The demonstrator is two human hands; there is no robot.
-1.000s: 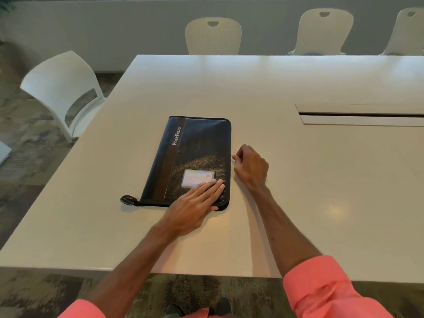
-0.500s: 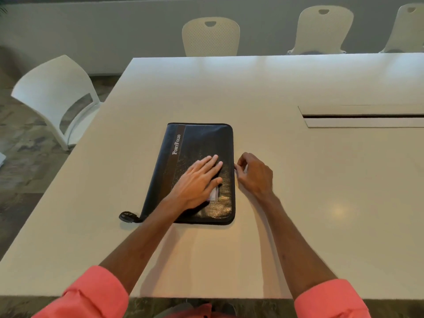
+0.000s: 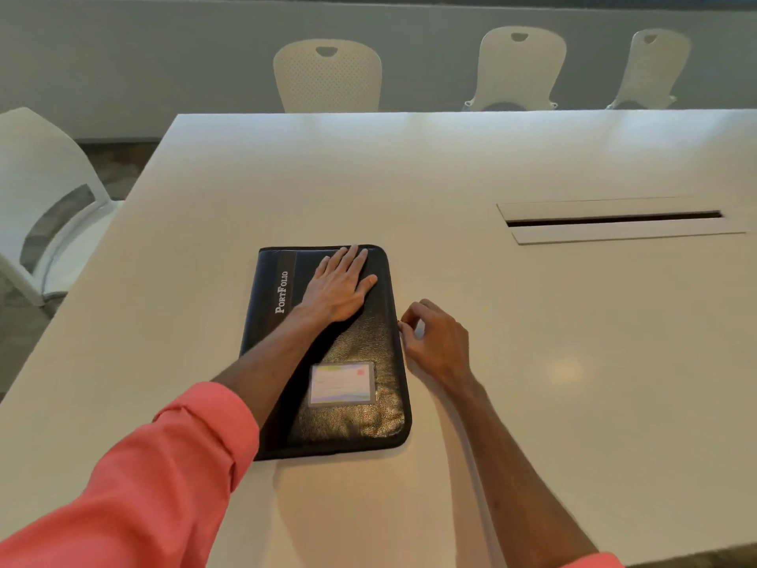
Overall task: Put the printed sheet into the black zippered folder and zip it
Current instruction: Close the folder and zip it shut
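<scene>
One folder [image 3: 360, 403] | left hand [image 3: 340, 286] flat, spread | right hand [image 3: 436, 342] pinching its edge

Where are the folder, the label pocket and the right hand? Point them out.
folder [image 3: 360, 346], head view, bare black cover.
label pocket [image 3: 342, 383], head view, its middle.
right hand [image 3: 440, 342], head view, back of hand.

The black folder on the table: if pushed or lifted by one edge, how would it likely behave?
The folder lies flat and thin, so it probably slides rather than tips. Its wrinkled, shiny cover suggests some flex if lifted by an edge. The left hand pressing it flat likely keeps it from slipping on the smooth table.
</scene>
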